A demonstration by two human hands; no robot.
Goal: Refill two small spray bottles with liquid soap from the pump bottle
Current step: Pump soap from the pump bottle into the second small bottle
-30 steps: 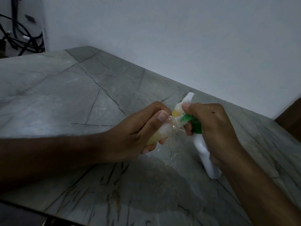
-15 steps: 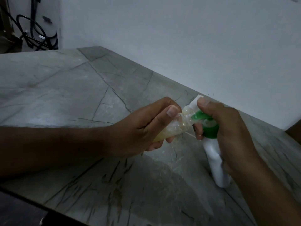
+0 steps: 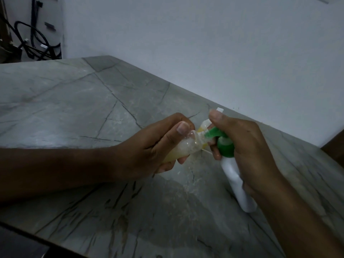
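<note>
Hiding behind both hands (image 3: pixel 149 146) (image 3: pixel 247 146), second spray bottle (image 3: pixel 203 125) barely shows.

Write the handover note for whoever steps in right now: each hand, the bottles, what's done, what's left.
Left hand: grip round a small clear bottle, tilted, neck toward the pump, partly filled with yellowish soap and foam.
Right hand: wrapped round the white pump bottle, forefinger on the green pump head, nozzle at the small bottle's mouth.
A second small bottle with yellow liquid stands just behind the hands, mostly hidden.
Done: first bottle partly filled. Wet splashes lie on the countertop.
Left: finish filling, cap it, check the second bottle; its level cannot be told.
</note>
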